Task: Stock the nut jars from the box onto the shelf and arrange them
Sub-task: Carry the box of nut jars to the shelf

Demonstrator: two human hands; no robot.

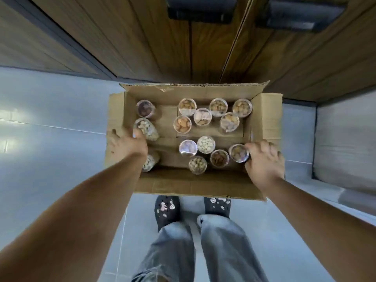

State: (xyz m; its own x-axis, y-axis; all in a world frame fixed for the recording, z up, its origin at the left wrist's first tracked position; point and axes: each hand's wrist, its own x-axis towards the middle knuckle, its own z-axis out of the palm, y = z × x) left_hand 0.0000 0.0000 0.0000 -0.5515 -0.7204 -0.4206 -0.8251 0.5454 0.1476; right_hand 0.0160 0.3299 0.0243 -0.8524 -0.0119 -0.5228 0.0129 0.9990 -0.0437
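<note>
An open cardboard box [203, 181] stands on the floor in front of my feet, holding several clear jars of nuts, most of them upright. My right hand [264, 161] reaches into the box's right side, its fingers and thumb curled round an upright nut jar [238, 153]. My left hand [127, 146] is over the box's left wall with its thumb spread outward. Its fingertips meet the lower end of a tilted nut jar [147, 128]; whether they grip it is hidden. Another jar [151, 162] lies on its side under my left wrist.
Wooden panels [142, 47] rise right behind the box, with dark objects [200, 11] higher up. The floor is pale tile [50, 119]. A grey block [345, 143] stands at the right. My shoes [167, 208] are just below the box's near wall.
</note>
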